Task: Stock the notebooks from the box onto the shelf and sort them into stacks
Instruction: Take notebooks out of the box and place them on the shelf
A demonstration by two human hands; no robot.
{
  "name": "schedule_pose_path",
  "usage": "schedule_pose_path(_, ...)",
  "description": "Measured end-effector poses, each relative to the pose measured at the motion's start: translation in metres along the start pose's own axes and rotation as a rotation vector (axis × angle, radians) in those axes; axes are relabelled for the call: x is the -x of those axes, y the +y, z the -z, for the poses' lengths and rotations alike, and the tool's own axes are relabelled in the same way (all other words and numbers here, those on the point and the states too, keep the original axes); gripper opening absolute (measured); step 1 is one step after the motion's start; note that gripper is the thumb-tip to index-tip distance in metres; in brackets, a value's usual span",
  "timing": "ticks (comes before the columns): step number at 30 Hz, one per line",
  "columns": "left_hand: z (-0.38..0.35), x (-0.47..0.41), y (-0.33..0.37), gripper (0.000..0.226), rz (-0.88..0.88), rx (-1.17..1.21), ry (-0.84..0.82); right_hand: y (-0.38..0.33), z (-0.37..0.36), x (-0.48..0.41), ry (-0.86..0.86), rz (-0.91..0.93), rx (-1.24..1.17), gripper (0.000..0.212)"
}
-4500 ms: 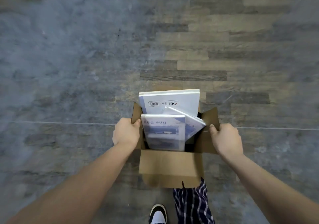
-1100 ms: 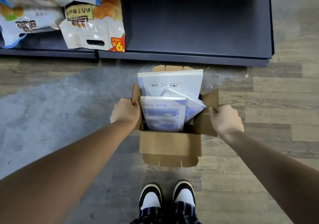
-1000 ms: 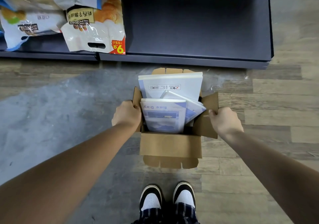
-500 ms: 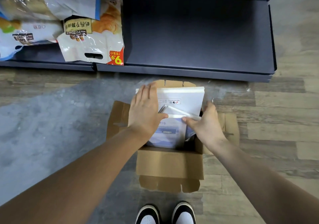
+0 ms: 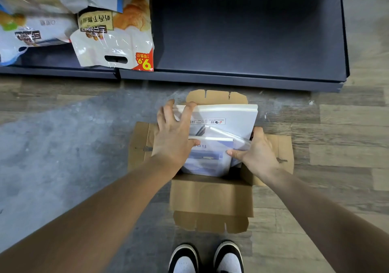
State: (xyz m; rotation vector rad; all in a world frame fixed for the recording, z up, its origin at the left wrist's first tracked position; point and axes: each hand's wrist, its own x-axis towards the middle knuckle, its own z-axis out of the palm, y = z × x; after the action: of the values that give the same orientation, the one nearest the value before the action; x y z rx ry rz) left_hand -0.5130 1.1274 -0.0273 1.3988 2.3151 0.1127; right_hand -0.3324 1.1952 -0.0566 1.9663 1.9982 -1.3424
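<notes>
An open cardboard box [image 5: 210, 195] is seen on the wood-look floor [image 5: 347, 153], its four flaps folded outward. It stands just in front of a dark shelf [image 5: 248, 31], which lies at twelve o'clock from it. The box is filled with shrink-wrapped notebooks [image 5: 223, 117], which are stood upright and project above its rim. The rear pack is the tallest; a barcode label is carried near its top edge. In front of it a shorter pack with a blue printed cover [image 5: 207, 157] is set, and a third pack is wedged at a tilt between them, toward three o'clock.

The left hand [image 5: 174, 138] is laid over the packs from nine o'clock: its fingers are spread and hooked over the top left corner of the rear pack, while the thumb is pressed against the front cover. The right hand [image 5: 256, 153] is placed at three o'clock of the packs, with the thumb pressed onto the blue cover and the fingers curled behind the tilted pack; whether a firm grasp is made cannot be told.

Snack bags [image 5: 113, 31] are piled on the shelf at ten to eleven o'clock of the box, well apart from the hands. At six o'clock, two black-and-white shoes [image 5: 206, 258] are seen side by side.
</notes>
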Motion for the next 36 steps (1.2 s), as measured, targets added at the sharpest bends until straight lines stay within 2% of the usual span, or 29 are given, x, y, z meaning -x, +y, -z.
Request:
schedule_pose_path(10,0.002,0.029,-0.007,0.071,-0.010,0.257,0.049,0.007,0.004,0.022,-0.009,0.037,0.043,0.050)
schedule_pose_path(14,0.003,0.042,-0.003,0.063,-0.002,0.295,0.028,0.008,-0.002,0.038,-0.017,-0.003,-0.007,0.069)
schedule_pose_path(16,0.004,0.046,-0.002,0.058,-0.005,0.302,0.004,0.006,-0.001,0.046,-0.057,-0.052,-0.128,0.073)
schedule_pose_path(19,0.007,0.052,-0.001,0.041,-0.024,0.389,-0.007,0.000,0.005,0.055,-0.096,-0.236,-0.470,0.088)
schedule_pose_path(22,0.011,0.056,-0.001,0.024,0.005,0.485,0.000,0.001,0.016,0.053,-0.058,-0.438,-0.883,0.068)
schedule_pose_path(24,0.013,0.055,0.001,0.027,0.097,0.585,-0.009,0.001,0.021,0.049,0.000,-0.531,-0.960,0.053)
schedule_pose_path(27,0.019,0.046,0.004,0.036,0.356,0.687,0.047,-0.005,0.020,0.044,0.025,-0.657,-0.920,0.033)
schedule_pose_path(30,0.017,0.037,-0.007,0.030,0.615,0.680,0.072,-0.005,0.019,0.041,-0.038,-0.738,-0.918,0.049)
schedule_pose_path(33,0.019,0.035,-0.013,0.005,0.863,0.824,-0.110,-0.008,0.020,0.043,-0.115,-0.821,-0.890,0.037)
schedule_pose_path(36,0.026,0.042,-0.013,0.005,1.092,1.082,-0.452,-0.005,0.017,0.045,-0.175,-0.865,-0.834,0.012)
